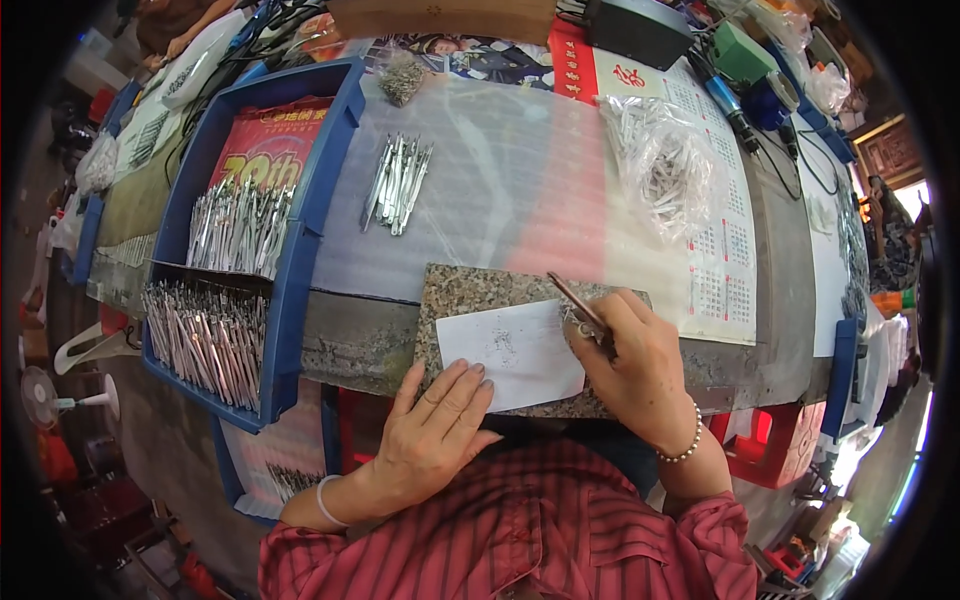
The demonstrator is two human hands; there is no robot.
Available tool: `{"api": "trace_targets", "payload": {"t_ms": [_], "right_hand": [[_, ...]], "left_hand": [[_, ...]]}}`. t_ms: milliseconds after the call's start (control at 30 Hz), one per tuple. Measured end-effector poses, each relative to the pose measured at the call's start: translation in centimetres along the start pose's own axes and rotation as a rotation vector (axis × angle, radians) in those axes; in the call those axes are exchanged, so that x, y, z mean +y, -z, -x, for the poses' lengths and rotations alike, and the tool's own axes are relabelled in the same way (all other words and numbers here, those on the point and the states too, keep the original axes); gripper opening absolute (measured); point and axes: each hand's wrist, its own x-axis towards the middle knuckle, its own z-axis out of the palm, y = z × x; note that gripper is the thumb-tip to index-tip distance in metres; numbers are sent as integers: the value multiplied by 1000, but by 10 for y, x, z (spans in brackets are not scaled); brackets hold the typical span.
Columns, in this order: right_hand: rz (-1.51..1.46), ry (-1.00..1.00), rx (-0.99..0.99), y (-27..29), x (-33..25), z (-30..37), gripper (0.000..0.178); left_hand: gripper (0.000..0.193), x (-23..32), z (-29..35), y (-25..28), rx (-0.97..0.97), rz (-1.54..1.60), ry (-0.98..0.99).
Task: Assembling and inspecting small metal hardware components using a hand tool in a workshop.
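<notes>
My right hand (pixel 630 365) is closed round a slim rose-gold metal stick (pixel 572 294), which slants up to the left out of my fingers. Small shiny bits show at the fingertips, too small to name. Below the stick lies a white sheet of paper (pixel 515 375) with tiny dark specks scattered over its middle. My left hand (pixel 435 420) rests on the sheet's lower left edge, fingers stretched out and holding nothing. Under the paper is a speckled stone slab (pixel 455 283) at the table's near edge.
At left, a blue tray (pixel 318 205) holds many slim silver and rose-gold sticks. A bundle of silver sticks (pixel 398 186) lies on the plastic-covered table, near a small bag (pixel 401 78). A clear bag of white pieces (pixel 660 165) sits right. A dark box (pixel 640 32) and cables stand behind.
</notes>
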Motion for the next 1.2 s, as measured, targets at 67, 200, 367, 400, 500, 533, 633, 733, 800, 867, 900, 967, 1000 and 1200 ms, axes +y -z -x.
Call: {"api": "trace_targets", "payload": {"t_ms": [67, 200, 367, 400, 500, 533, 633, 733, 800, 867, 900, 967, 1000, 1200], "right_hand": [[-6, 3, -24, 4, -2, -2, 12], [85, 3, -128, -5, 11, 1, 23], [-27, -115, -11, 10, -1, 9, 29], [-43, -131, 19, 15, -4, 13, 28], [-92, -155, 65, 21, -5, 26, 24], [-113, -182, 28, 21, -3, 29, 23], [-166, -131, 38, 15, 5, 40, 21], [-206, -178, 8, 15, 7, 45, 17], [-307, -277, 4, 13, 11, 52, 13], [-388, -297, -5, 10, 16, 58, 12], [-493, -370, -21, 9, 16, 58, 12], [-608, -425, -51, 8, 18, 62, 11], [-643, -455, -43, 8, 20, 66, 10], [-800, -523, -40, 15, 20, 79, 4]], "left_hand": [[48, -9, -2, -3, 16, 84, -41], [45, -18, -8, -2, 5, 147, -69], [45, -11, -3, -7, 33, 134, -26], [45, -10, -2, -7, 33, 136, -26], [45, -7, -1, -11, 48, 133, -11], [44, -6, 0, -12, 85, 171, 1], [41, 0, 9, -3, 168, 174, 42], [32, -5, 12, 4, 250, 174, 112], [22, -8, 13, 10, 298, 182, 152], [18, -8, 17, 17, 350, 198, 214], [21, -8, 18, 22, 391, 149, 224], [20, -10, 23, 31, 417, 109, 241], [20, -10, 26, 36, 438, 87, 247], [22, -15, 34, 83, 531, -167, 286]]}}
